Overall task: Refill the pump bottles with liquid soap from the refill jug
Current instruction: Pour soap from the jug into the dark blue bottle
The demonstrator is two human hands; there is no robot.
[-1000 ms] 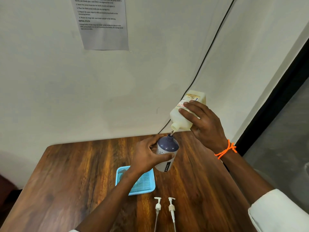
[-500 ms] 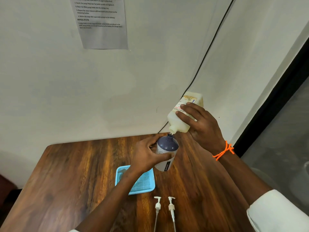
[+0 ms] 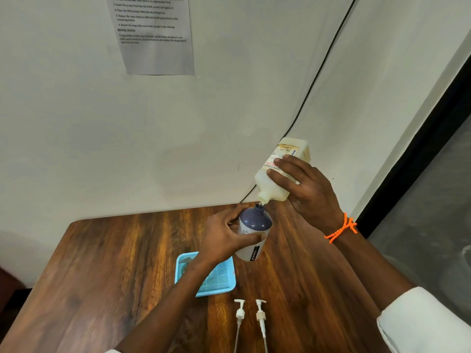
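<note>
Above wooden table (image 3: 102,263), right hand (image 3: 305,192) grips upended refill jug (image 3: 280,174), spout directly over pump bottle (image 3: 252,233) gripped by left hand (image 3: 224,238).

A: What crowds the wooden table (image 3: 102,263)?

B: Around the held pump bottle (image 3: 251,233): the blue tray (image 3: 219,284) at seven o'clock just beside it, two loose pump heads (image 3: 251,314) at six near the front edge. The tilted refill jug (image 3: 280,171) blocks one o'clock, mouth right over the bottle's neck.

A: Open room?

B: Bare wood from eight to ten o'clock, and at four.
</note>
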